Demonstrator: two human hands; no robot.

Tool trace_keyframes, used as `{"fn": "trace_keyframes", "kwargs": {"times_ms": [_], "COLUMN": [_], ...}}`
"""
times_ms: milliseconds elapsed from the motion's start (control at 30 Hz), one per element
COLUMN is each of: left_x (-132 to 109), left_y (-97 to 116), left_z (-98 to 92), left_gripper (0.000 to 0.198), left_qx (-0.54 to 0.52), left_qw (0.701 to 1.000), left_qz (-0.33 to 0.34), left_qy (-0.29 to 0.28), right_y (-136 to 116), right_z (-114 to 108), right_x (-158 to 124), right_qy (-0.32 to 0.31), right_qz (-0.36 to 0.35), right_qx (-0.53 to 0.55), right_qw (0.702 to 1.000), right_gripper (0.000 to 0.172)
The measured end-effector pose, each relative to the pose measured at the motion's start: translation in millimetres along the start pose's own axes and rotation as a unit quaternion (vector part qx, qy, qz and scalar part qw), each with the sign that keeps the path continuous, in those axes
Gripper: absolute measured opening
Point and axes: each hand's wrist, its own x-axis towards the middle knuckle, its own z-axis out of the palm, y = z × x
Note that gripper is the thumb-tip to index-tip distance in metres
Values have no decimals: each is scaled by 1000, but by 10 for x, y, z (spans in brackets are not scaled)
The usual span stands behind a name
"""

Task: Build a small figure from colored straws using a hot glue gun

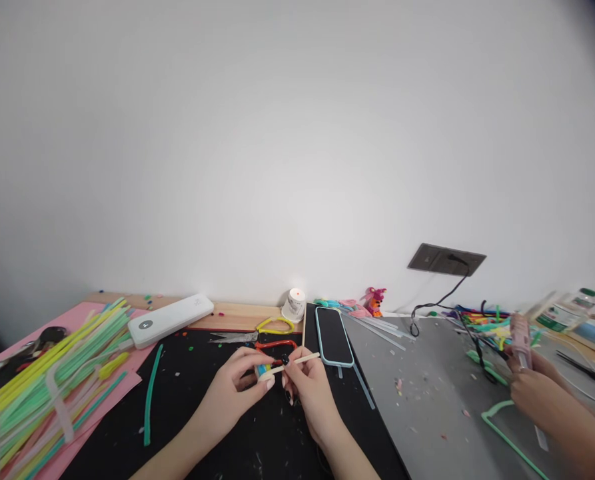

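Over the black mat (pixel 197 413), my two hands meet in front of me. My left hand (pixel 234 387) is closed, its thumb and fingers pinching a small blue and yellow piece (pixel 263 370), mostly hidden by the fingers. A thin pale stick (pixel 307 359) is gripped by my right hand (pixel 312 397); its inner end reaches the left fingertips. Whether the stick touches the blue and yellow piece I cannot tell. Just beyond the fingers lie scissors with yellow handles (pixel 276 330) and an orange-red handle (pixel 272 345), partly covered by my hands.
Pipe cleaners (pixel 62 387) and a white case (pixel 172 320) are at left; one green pipe cleaner (pixel 152 393) lies alone. A phone (pixel 334 337), paper cup (pixel 294 305) and small figurine (pixel 375 302) stand behind. At right, another person's hand (pixel 542 387) holds a pink glue gun (pixel 520 337).
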Motion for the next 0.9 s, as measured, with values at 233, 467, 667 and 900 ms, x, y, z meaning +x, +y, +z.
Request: {"fn": "trace_keyframes", "kwargs": {"times_ms": [233, 467, 667, 900], "left_x": [11, 0, 20, 21], "left_y": [84, 45, -18, -4], "left_z": [-26, -49, -58, -47], "left_gripper": [29, 33, 35, 36], "left_qx": [-64, -111, -128, -149], "left_qw": [996, 988, 985, 980], "left_qz": [-63, -84, -80, -93], "left_qy": [28, 69, 89, 92], "right_y": [-4, 23, 12, 28], "right_z": [-24, -42, -23, -35], "right_x": [9, 16, 6, 15], "right_qy": [26, 36, 25, 17], "right_qz": [16, 12, 18, 17], "right_qx": [33, 33, 8, -14], "right_qw": [999, 999, 999, 1000], "right_gripper": [26, 22, 20, 22]}}
